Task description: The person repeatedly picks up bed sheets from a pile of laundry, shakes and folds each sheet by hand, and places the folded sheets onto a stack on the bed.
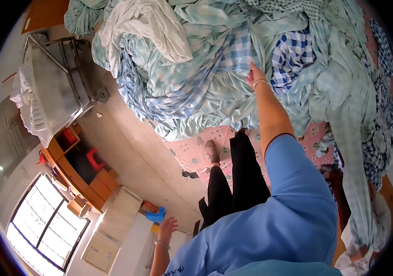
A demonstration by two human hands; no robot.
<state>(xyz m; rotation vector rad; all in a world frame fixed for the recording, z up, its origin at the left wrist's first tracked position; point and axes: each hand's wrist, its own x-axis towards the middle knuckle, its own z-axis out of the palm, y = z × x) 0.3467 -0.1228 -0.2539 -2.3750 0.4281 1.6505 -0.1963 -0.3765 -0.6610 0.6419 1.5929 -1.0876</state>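
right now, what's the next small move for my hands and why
Perhaps bring the left hand to the light blue checked cloth: the right hand is at it, the left is away from it, and the cloth lies bunched among pale green fabric.

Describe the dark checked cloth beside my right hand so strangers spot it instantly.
On the big fabric pile, find your right hand. The dark checked cloth bunches just right of it; bold navy-and-white squares separate it from pale green folds.
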